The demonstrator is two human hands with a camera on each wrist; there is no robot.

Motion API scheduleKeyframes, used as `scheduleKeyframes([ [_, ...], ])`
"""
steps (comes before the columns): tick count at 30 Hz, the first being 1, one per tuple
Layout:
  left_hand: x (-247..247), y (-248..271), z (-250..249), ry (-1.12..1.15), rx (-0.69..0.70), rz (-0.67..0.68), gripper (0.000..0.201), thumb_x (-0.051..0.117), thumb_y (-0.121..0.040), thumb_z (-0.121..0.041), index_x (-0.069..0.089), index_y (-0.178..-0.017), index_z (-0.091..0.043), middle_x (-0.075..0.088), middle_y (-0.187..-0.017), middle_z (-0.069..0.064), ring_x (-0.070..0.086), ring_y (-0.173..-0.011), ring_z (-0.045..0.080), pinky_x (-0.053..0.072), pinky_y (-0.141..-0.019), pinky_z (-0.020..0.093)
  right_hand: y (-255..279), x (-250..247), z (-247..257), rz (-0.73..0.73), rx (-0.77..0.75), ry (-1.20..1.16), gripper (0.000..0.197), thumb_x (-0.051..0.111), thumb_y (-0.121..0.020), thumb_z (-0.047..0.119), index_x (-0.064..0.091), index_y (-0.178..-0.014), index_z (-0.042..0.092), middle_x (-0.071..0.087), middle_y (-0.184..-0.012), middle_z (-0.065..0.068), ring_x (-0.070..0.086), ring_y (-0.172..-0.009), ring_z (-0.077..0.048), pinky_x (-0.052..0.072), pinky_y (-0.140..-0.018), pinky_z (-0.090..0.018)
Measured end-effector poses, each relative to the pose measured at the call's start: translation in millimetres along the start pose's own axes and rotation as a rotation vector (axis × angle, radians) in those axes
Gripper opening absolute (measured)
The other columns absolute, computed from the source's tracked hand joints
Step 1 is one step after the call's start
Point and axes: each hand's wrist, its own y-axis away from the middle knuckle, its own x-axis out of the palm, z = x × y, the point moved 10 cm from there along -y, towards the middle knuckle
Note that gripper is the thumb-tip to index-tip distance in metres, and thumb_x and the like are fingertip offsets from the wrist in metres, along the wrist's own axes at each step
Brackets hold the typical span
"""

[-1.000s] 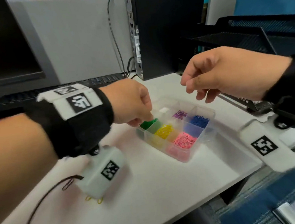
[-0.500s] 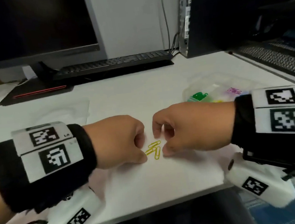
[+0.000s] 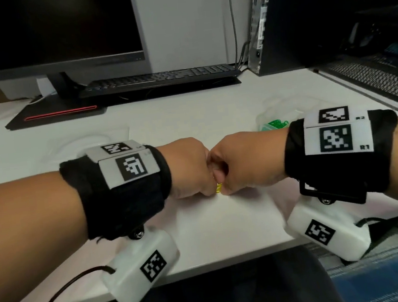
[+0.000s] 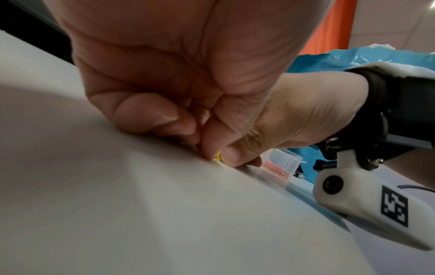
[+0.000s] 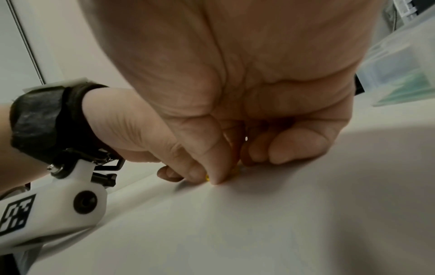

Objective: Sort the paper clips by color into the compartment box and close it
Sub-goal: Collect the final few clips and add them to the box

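White desk point(image 3: 190, 127), left hand point(image 3: 190, 169) and right hand point(image 3: 246, 162) knuckle to knuckle, curled fingers of both pinching small yellow paper clips point(image 3: 219, 187), clear plastic compartment box point(image 3: 274, 123) behind right wrist

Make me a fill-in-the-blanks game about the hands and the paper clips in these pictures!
1. The paper clips pinched between the two hands are ____ in colour.
2. The left hand and the right hand meet low over the white ____.
3. The compartment box sits behind the ____ wrist.
4. In the head view, the clips showing inside the box are ____.

Missing words: yellow; desk; right; green
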Motion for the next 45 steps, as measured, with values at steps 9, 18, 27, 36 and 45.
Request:
scheduleKeyframes([
  [9,0,2,-5,0.035,0.027,-0.008,0.012,0.067,-0.074,-0.012,0.062,-0.064,-0.015,0.053,-0.051,-0.004,0.048,-0.049,0.014,0.042,-0.054,0.027,4,-6,1,-0.085,0.014,-0.097,0.01,0.068,-0.076,0.012,0.059,-0.075,0.017,0.064,-0.079,-0.004,0.056,-0.07,-0.018,0.05,-0.067,-0.03],
  [18,-7,3,-1,-0.011,0.053,-0.035,0.007,0.066,-0.078,-0.018,0.066,-0.074,-0.013,0.06,-0.054,-0.004,0.048,-0.041,0.003,0.042,-0.048,0.019,4,-4,2,-0.093,-0.003,-0.065,0.011,0.066,-0.079,0.014,0.068,-0.088,0.008,0.067,-0.085,-0.008,0.062,-0.078,-0.024,0.054,-0.07,-0.033],
  [27,-52,6,28,-0.319,-0.008,-0.167,0.017,0.069,-0.078,-0.041,0.062,-0.078,-0.025,0.063,-0.077,-0.007,0.058,-0.07,0.01,0.048,-0.061,0.026,37,-68,-12,-0.195,-0.081,0.094,0.007,0.064,-0.083,0.02,0.068,-0.086,0.015,0.06,-0.073,0.006,0.051,-0.06,-0.007,0.04,-0.053,-0.019],
  [36,-31,-15,33,-0.245,0.041,-0.07,0.011,0.072,-0.077,-0.032,0.064,-0.07,-0.028,0.063,-0.067,-0.013,0.058,-0.062,0.003,0.039,-0.054,0.014,66,-110,-136,-0.18,0.225,0.074,0.006,0.071,-0.081,0.02,0.067,-0.08,0.024,0.068,-0.076,0.003,0.057,-0.06,-0.009,0.049,-0.057,-0.022],
  [45,-18,-32,14,-0.18,0.057,0.015,0.012,0.068,-0.074,-0.018,0.065,-0.063,-0.022,0.067,-0.06,-0.007,0.056,-0.048,0.002,0.045,-0.05,0.017,74,-122,-166,-0.301,0.218,0.013,0.013,0.068,-0.086,0.025,0.067,-0.097,0.032,0.066,-0.082,0.006,0.065,-0.071,-0.019,0.057,-0.065,-0.034],
])
